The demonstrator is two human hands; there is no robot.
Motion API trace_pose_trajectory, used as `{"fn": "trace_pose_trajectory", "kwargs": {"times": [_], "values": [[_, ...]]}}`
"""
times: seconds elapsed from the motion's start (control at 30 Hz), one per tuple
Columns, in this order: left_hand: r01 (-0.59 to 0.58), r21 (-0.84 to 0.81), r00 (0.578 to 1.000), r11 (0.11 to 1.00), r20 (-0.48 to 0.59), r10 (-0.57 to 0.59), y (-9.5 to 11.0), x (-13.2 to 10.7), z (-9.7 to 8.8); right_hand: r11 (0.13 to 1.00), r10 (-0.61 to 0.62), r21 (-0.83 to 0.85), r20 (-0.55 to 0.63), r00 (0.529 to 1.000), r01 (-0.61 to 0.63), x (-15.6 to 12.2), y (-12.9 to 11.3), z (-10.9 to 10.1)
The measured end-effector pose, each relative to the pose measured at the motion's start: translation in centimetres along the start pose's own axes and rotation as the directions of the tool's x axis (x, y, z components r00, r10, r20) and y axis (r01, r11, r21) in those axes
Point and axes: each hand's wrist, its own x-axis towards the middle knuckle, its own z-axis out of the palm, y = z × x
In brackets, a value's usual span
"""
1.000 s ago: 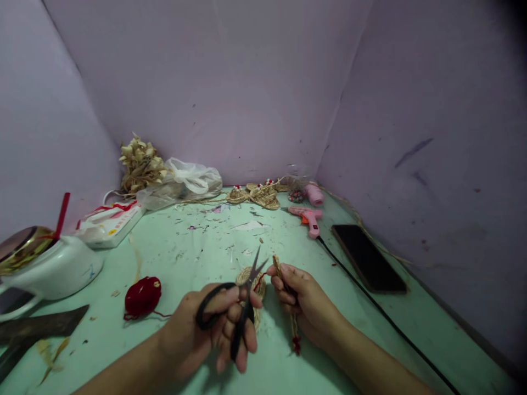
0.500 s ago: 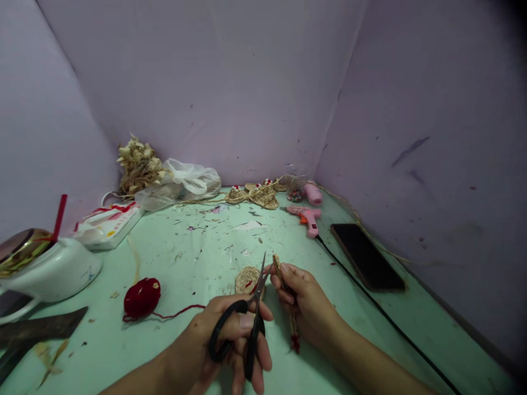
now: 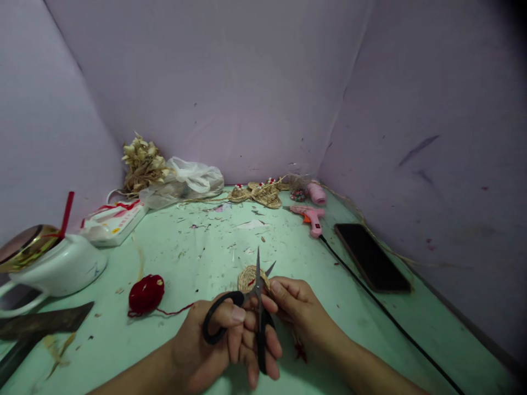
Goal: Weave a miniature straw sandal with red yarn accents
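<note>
My left hand is wrapped around black-handled scissors, thumb through one loop, with the blades spread and pointing away from me. Just right of the blades, my right hand pinches a small braided straw piece, mostly hidden behind fingers and scissors. A short cord with a red yarn end hangs below that hand. Behind the blades lies a coiled straw disc with a bit of red on it. From a dark red yarn ball at left, a strand runs toward my left hand.
A pink glue gun with a black cable and a phone lie at right. Finished-looking straw pieces, a pink thread spool and a plastic bag line the back. A white mug and a dark blade are left.
The straw piece in my right hand has tipped down from upright and is now mostly hidden. The scissors have opened wider. The view has shifted slightly.
</note>
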Motion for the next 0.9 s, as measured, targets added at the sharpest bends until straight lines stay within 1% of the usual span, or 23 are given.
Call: {"fn": "trace_pose_trajectory", "kwargs": {"times": [0.1, 0.2, 0.3, 0.47, 0.53, 0.63, 0.7, 0.73, 0.8, 0.87, 0.9], "values": [[0.021, -0.004, 0.999, 1.0, 0.025, -0.021, 0.0, 0.0, -0.3, 0.996, -0.019, -0.089, -0.007, 1.0, 0.018, -0.1, -0.2, -0.1], [0.047, 0.03, 0.999, 0.998, 0.016, -0.047, -0.1, 0.0, -0.4, 0.985, -0.041, -0.17, -0.035, 0.999, 0.035, -0.1, -0.5, -0.2], [0.053, 0.044, 0.999, 0.998, -0.001, -0.053, -0.4, -0.1, -0.6, 0.979, -0.063, -0.2, -0.062, 0.996, 0.05, 0.0, -0.9, -0.3], [0.058, 0.043, 0.998, 0.997, 0.033, -0.059, -0.7, -0.1, -0.9, 0.961, -0.114, -0.262, -0.072, 0.991, 0.091, -0.1, -1.1, -0.3], [0.051, 0.047, 0.997, 0.998, 0.058, -0.054, -0.5, -0.1, -0.9, 0.948, -0.128, -0.297, -0.042, 0.991, 0.11, -0.3, -0.9, -0.2], [0.058, 0.049, 0.993, 0.997, 0.104, -0.063, -0.2, 0.0, -1.1, 0.944, -0.053, -0.321, 0.068, 0.996, 0.072, -0.5, -0.5, 0.0], [0.073, 0.061, 0.99, 0.995, 0.114, -0.08, -0.3, 0.1, -1.5, 0.939, -0.01, -0.34, 0.12, 0.993, 0.051, -0.6, -0.4, -0.1], [0.077, 0.074, 0.991, 0.994, 0.107, -0.085, -0.4, 0.1, -1.6, 0.929, -0.028, -0.364, 0.127, 0.992, 0.073, -0.6, -0.5, -0.1], [0.066, 0.096, 0.994, 0.993, 0.083, -0.074, -0.8, 0.1, -1.9, 0.891, -0.103, -0.431, 0.118, 0.988, 0.144, -0.5, -0.8, -0.3], [0.045, 0.099, 0.998, 0.994, 0.033, -0.048, -1.1, 0.0, -1.8, 0.849, -0.158, -0.491, 0.113, 0.981, 0.194, -0.4, -1.1, -0.4], [0.032, 0.1, 0.999, 0.994, 0.0, -0.032, -1.2, -0.1, -1.7, 0.835, -0.166, -0.511, 0.114, 0.979, 0.201, -0.4, -1.1, -0.4]]}}
